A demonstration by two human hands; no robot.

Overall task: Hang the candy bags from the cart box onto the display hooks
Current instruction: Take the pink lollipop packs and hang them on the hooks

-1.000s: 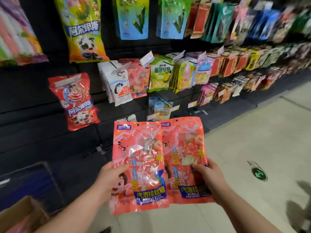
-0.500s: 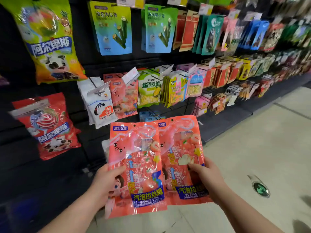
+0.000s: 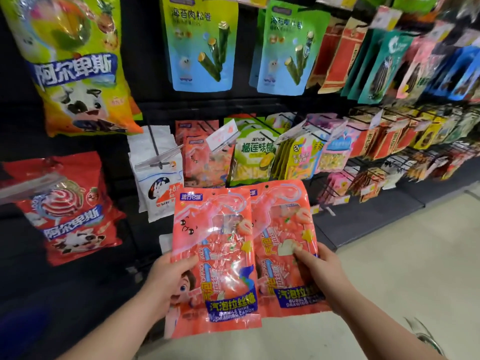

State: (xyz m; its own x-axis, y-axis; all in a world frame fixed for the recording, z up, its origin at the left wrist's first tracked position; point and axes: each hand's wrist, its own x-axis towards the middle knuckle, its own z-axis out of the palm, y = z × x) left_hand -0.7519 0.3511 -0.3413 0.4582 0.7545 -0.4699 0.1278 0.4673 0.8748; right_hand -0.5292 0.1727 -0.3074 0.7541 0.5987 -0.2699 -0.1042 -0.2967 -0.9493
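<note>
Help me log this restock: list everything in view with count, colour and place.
held candy bags: two, pink, side by side, centre
white bags: stack, white, middle row
hung pink bags: several, pink, right of those
durian bags: several, green, further right
seaweed roll bags: two fronts, blue-green, top row
yellow-green bag: one, yellow-green, upper left
red bag: one, red, lower left
floor: pale, right
left hand: grips the left one
right hand: grips the right one

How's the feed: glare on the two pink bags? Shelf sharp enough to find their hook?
Head view: glare streaks cross the clear film of the left pink bag, fewer on the right pink bag; both labels are readable. Head view: the matching hung pink bags look soft but recognisable; the far-right packs smear and bend toward the edge.
</note>
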